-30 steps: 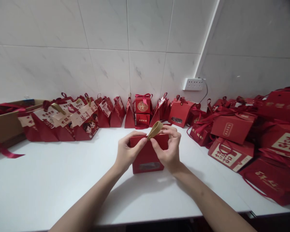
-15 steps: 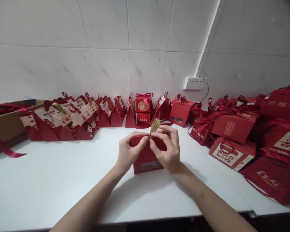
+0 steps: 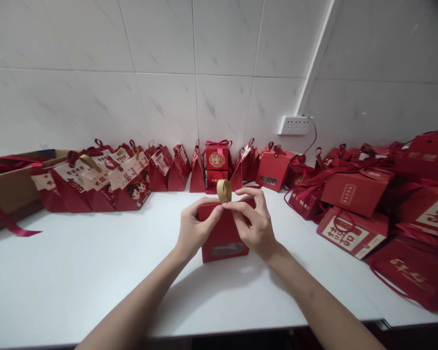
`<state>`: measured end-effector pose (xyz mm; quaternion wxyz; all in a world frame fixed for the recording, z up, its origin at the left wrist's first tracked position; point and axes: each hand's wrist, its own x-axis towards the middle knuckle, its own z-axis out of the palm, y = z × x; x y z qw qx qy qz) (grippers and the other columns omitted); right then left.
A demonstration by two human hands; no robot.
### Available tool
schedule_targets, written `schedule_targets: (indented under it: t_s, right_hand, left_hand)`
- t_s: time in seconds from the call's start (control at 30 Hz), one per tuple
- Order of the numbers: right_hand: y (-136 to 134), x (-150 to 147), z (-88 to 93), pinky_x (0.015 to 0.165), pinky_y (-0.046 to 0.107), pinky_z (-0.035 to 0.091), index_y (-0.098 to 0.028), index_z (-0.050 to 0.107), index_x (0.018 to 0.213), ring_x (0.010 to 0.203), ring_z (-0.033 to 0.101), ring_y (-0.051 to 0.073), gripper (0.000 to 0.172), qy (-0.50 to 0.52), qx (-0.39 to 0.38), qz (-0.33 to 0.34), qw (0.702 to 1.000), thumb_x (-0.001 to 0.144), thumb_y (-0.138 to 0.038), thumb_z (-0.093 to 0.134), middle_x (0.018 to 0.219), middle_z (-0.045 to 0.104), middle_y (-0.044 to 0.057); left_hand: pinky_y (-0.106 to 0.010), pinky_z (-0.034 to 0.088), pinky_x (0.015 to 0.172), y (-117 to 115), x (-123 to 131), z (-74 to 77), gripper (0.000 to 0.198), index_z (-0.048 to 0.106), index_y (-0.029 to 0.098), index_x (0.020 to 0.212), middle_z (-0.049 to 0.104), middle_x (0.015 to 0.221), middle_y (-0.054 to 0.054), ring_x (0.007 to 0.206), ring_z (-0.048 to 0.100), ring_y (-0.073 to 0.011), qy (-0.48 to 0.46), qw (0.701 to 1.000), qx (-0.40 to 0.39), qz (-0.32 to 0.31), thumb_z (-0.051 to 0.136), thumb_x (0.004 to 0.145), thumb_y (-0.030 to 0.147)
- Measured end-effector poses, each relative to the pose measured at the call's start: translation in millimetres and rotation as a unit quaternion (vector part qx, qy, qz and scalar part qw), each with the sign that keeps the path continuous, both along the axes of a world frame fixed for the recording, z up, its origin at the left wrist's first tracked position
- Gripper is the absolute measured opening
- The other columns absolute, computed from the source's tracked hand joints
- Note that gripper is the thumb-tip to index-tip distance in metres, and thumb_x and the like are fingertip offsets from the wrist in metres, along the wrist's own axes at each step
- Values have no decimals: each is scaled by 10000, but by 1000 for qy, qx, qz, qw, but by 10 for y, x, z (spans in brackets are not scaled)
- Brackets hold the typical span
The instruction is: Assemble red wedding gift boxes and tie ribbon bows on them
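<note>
A small red gift box (image 3: 224,240) with a dark window on its front stands on the white counter (image 3: 76,272) in front of me. A gold ribbon loop (image 3: 224,190) rises from its top edge. My left hand (image 3: 193,231) grips the box's top left, thumb and forefinger pinched at the ribbon's base. My right hand (image 3: 253,223) pinches the ribbon's base from the right, its other fingers curled over the box top.
Several red gift boxes and pouches (image 3: 175,167) line the tiled wall. A heap of larger red boxes (image 3: 354,194) fills the right side. A cardboard carton (image 3: 7,189) sits at far left. A white socket strip (image 3: 294,125) hangs on the wall.
The gold ribbon, slanting up to the right before, now stands as an upright loop above the box's middle. My right fingers have shifted left to its base; the box stays put.
</note>
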<state>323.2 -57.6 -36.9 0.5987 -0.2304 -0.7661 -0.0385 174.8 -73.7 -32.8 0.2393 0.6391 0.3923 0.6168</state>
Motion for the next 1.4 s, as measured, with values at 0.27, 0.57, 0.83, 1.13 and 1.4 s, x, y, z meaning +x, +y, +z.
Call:
schedule_targets:
  t_s: [0.27, 0.57, 0.83, 1.13, 1.4]
  right_hand:
    - [-28, -23, -5, 785, 374, 521, -218, 520, 1047, 919, 552, 191, 251, 44, -29, 28, 998, 825, -102, 512, 959, 521, 64]
    - [-30, -72, 6, 737, 301, 500, -200, 580, 912, 818, 561, 150, 109, 30, -65, 50, 996, 846, -133, 524, 870, 532, 43]
    - [-75, -75, 26, 685, 299, 489, -205, 566, 853, 756, 553, 152, 65, 31, -75, 47, 996, 803, -164, 560, 806, 525, 24]
    - [-84, -106, -6, 662, 276, 476, -202, 591, 831, 720, 548, 140, 63, 37, -84, 20, 996, 837, -183, 531, 759, 531, 11]
    - [-78, -111, -12, 631, 259, 463, -206, 580, 781, 670, 525, 127, 110, 41, -89, 5, 995, 870, -208, 516, 719, 527, 2]
  left_hand:
    - [-284, 507, 754, 1, -97, 114, 254, 708, 156, 945, 729, 914, -57, 855, 662, -212, 42, 998, 13, -36, 583, 816, 336]
    - [-204, 490, 640, -44, -95, 256, 100, 627, 168, 788, 646, 754, 0, 686, 617, -117, 43, 997, 26, -61, 610, 797, 266]
    - [-188, 464, 556, -49, -30, 236, 120, 610, 170, 734, 638, 660, 18, 595, 589, -100, 45, 999, 3, -13, 621, 772, 283]
    - [-185, 418, 524, -35, -33, 227, 143, 606, 169, 731, 568, 583, 34, 548, 524, -89, 48, 999, 5, 12, 619, 779, 303]
    - [-184, 405, 519, -40, -32, 222, 141, 581, 175, 709, 561, 576, 38, 542, 506, -84, 59, 998, 27, 14, 598, 801, 279]
